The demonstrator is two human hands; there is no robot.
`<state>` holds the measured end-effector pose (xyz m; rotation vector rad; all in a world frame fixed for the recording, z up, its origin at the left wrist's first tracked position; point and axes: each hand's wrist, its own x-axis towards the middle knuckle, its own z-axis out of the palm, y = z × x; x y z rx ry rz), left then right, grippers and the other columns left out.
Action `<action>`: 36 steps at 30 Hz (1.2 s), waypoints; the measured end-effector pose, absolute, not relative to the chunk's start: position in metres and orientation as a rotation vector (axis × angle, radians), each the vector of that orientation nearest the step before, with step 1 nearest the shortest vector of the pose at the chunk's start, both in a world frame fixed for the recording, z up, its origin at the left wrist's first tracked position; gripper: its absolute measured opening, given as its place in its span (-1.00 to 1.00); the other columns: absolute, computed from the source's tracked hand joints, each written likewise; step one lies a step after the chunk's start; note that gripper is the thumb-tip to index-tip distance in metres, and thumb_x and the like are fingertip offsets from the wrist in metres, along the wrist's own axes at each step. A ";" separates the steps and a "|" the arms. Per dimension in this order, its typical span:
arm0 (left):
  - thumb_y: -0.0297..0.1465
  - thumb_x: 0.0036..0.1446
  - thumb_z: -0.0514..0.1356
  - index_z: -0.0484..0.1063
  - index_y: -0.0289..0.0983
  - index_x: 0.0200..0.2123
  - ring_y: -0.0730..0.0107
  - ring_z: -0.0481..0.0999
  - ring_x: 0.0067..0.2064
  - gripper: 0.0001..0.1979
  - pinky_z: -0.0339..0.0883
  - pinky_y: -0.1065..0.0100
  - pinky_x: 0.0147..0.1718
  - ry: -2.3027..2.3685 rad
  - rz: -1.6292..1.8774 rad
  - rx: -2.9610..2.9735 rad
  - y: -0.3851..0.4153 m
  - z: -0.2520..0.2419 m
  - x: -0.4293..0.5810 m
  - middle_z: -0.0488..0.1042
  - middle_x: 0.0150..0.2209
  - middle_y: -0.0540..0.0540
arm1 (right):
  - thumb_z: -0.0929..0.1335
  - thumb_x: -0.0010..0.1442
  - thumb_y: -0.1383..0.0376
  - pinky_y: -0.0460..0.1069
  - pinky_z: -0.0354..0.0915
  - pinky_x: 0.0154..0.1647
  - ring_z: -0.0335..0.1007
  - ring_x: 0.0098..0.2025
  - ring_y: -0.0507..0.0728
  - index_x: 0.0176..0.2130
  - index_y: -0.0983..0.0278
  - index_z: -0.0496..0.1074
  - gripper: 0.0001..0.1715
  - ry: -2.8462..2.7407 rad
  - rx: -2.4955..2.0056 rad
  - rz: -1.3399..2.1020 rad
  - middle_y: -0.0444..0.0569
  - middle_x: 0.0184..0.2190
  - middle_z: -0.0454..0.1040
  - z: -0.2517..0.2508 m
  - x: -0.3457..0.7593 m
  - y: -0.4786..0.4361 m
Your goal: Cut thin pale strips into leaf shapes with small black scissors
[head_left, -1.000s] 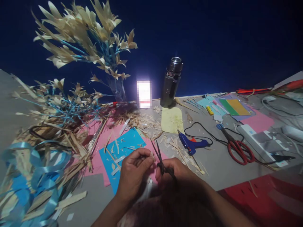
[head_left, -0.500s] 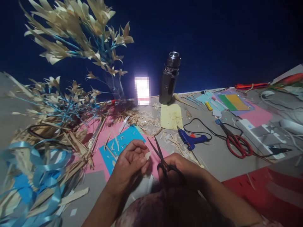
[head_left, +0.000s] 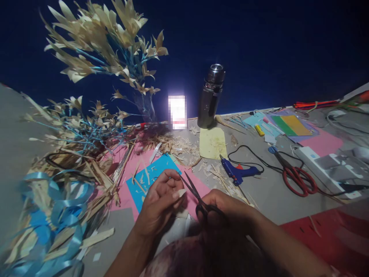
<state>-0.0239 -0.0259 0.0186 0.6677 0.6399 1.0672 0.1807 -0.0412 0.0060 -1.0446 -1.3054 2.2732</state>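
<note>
Between thumb and fingers, my left hand point(head_left: 163, 198) pinches a small pale piece of dried husk point(head_left: 181, 193). My right hand point(head_left: 221, 204) grips black-handled scissors point(head_left: 198, 198) by their loops. Their blades are parted and point up and left, close to the left fingertips and apart from the pale piece. Beneath and beyond the left hand lies a blue sheet point(head_left: 138, 188) scattered with trimmed scraps, on top of pink paper point(head_left: 123, 198).
Husk flowers on blue stems point(head_left: 127, 50) rise at the left, above curled blue ribbon point(head_left: 69, 231). A dark flask point(head_left: 210, 100) stands behind a yellow cloth point(head_left: 213, 144). Rightward are a blue glue gun point(head_left: 239, 171), red-handled scissors point(head_left: 300, 181) and a white power strip point(head_left: 323, 169).
The whole view has shifted, so things appear slightly further right. The scissors stay parted, and the pale piece shows a little more clearly in my left fingers.
</note>
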 end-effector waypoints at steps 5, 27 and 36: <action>-0.49 -0.03 0.38 0.39 -0.30 0.00 0.57 0.24 -0.58 -0.51 0.18 0.45 -0.54 0.536 0.999 0.595 -0.023 0.020 -0.027 0.39 -0.53 0.06 | 0.49 -0.03 0.19 -0.13 -0.07 -0.57 -0.01 -0.58 -0.06 -0.56 0.32 0.36 -0.68 -1.225 -1.052 2.397 -0.25 -0.63 0.17 0.002 0.185 -0.041; -0.47 -0.04 0.39 0.45 -0.29 0.02 0.65 0.21 -0.62 -0.50 0.12 0.50 -0.63 0.375 0.869 0.477 -0.015 0.002 -0.027 0.29 -0.48 0.10 | 0.42 0.03 0.26 -0.14 -0.05 -0.58 0.00 -0.56 -0.07 -0.59 0.32 0.31 -0.72 -1.561 -0.966 2.394 -0.23 -0.61 0.17 0.012 0.193 -0.025; -0.48 -0.04 0.38 0.49 -0.31 0.02 0.65 0.21 -0.62 -0.52 0.16 0.51 -0.63 0.351 0.873 0.468 -0.016 0.001 -0.026 0.31 -0.49 0.09 | 0.41 0.03 0.32 -0.14 0.01 -0.56 0.04 -0.54 -0.05 -0.55 0.34 0.39 -0.82 -1.484 -1.004 2.389 -0.21 -0.60 0.24 0.008 0.194 -0.031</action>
